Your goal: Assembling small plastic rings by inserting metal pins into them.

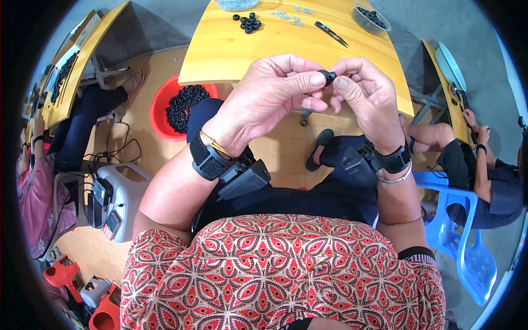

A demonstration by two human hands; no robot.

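Observation:
Both hands meet above the near edge of the yellow table, pinching one small round black part (329,77). My left hand (275,91) grips it between thumb and forefinger from the left. From the right, the thumb and forefinger of my right hand (366,91) close on the same part; fingertips hide much of it. Farther off on the table lie a cluster of black ring-shaped parts (250,23), several small clear pieces (289,16) and black tweezers (331,34). A clear bowl (360,22) at the far right holds more black parts.
On the floor left of my knees stands a red basin (159,118) of black parts. A grey-white stool (129,192) carries dark devices with cables. To the right is a blue plastic chair (467,242). People sit at side tables left and right.

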